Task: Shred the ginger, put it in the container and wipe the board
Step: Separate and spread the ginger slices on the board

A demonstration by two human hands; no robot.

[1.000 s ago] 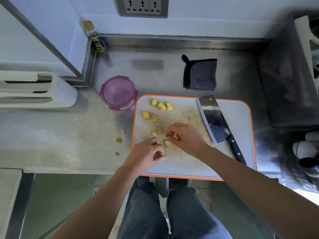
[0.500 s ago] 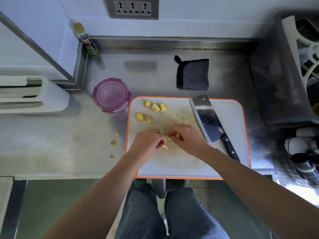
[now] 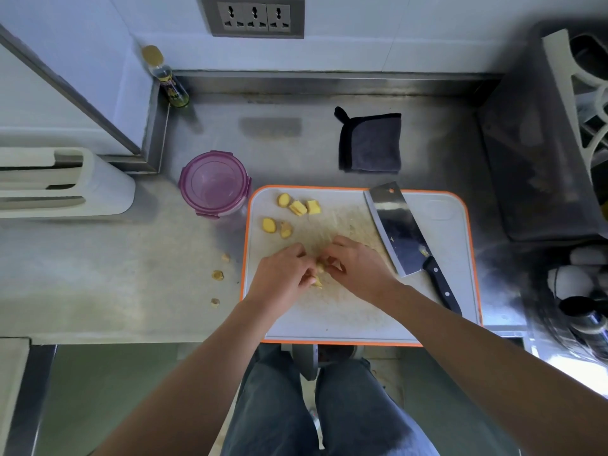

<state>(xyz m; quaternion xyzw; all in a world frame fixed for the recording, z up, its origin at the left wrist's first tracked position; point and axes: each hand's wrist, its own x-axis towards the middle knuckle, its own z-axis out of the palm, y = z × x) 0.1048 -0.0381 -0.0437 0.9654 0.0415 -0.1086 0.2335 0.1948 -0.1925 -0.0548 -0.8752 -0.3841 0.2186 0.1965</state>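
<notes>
Pale yellow ginger bits (image 3: 319,267) are seen at the middle of the frame, on the stained centre of the white, orange-rimmed cutting board (image 3: 427,317). They are small and irregular, and are partly hidden by fingers. They are enclosed from both sides. The left hand (image 3: 283,274) is laid to their left with its fingers curled inward, and a sliver is pinched at its lower right edge. The right hand (image 3: 360,268) is set to their right, with its bent fingertips closed on the uppermost bit. The two sets of fingertips are brought almost together, with the ginger between them. How many bits are held cannot be told.

Five larger ginger slices (image 3: 297,207) are spread over the upper left part of the board, well apart from both hands. Two are cut blocky, and three are rounder with darker edges.

A round container (image 3: 214,184) closed with a purple lid is placed just beside the board's upper left corner. A cleaver (image 3: 398,232) is laid on the right part of the board, with its black handle toward the lower right. A folded dark cloth (image 3: 371,143) is seen above the board, and three ginger scraps (image 3: 217,275) are scattered on the steel counter (image 3: 98,274) to its left.
</notes>
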